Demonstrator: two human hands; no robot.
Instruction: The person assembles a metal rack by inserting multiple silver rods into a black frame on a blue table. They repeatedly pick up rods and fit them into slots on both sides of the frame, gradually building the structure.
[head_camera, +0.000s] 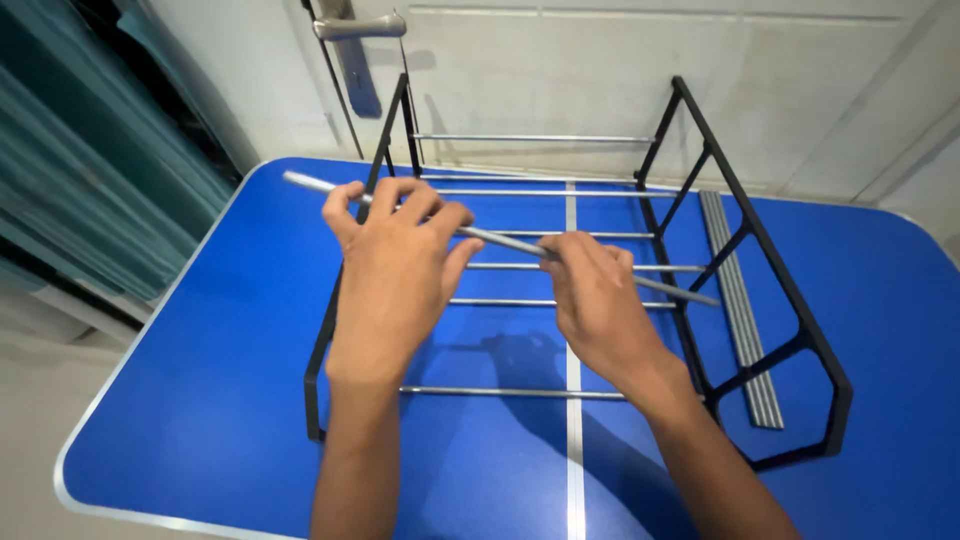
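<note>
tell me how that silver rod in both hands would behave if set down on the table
The silver rod looks stiff, staying straight between the left hand and right hand. Round and smooth, it would probably roll on the blue table.

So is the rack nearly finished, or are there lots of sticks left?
Several silver rods already bridge the two black side frames. Both the left hand and right hand hold one more rod. A small bundle of spare rods still waits on the blue table.
</note>
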